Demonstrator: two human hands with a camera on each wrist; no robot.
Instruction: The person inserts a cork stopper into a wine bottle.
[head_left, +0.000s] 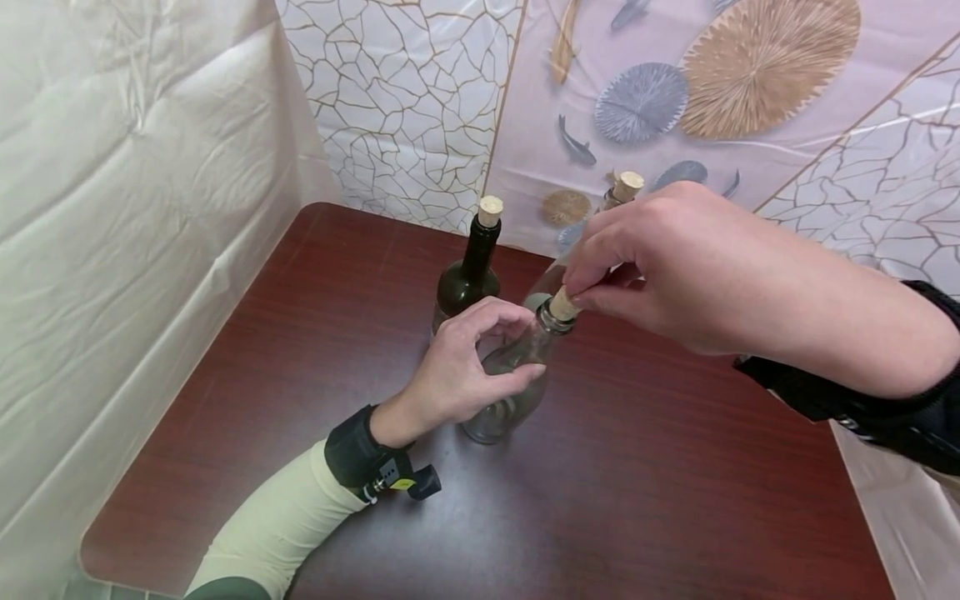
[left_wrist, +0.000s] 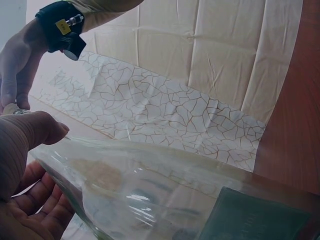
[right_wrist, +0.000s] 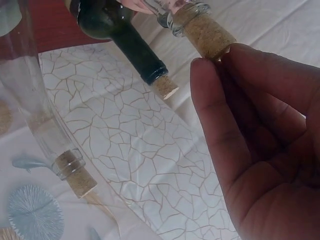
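Observation:
A clear glass bottle (head_left: 529, 398) is on the table, its base near the middle. My left hand (head_left: 450, 371) holds it around the upper part, fingers on the far side and thumb on the near side. A cork (right_wrist: 210, 36) sits partly in the mouth of this bottle, much of its length showing above the rim. The thumb and fingers of my right hand (head_left: 667, 258) pinch the cork's outer end. In the left wrist view a dark green label (left_wrist: 255, 217) shows on the bottle's side.
Behind my left hand stands a dark green bottle (head_left: 459, 287) with a cork (head_left: 490, 211) in its neck. Another clear bottle (right_wrist: 47, 125), also corked, is partly hidden behind my right hand in the head view. Patterned cloth (head_left: 405, 108) hangs behind the reddish-brown table (head_left: 337, 292).

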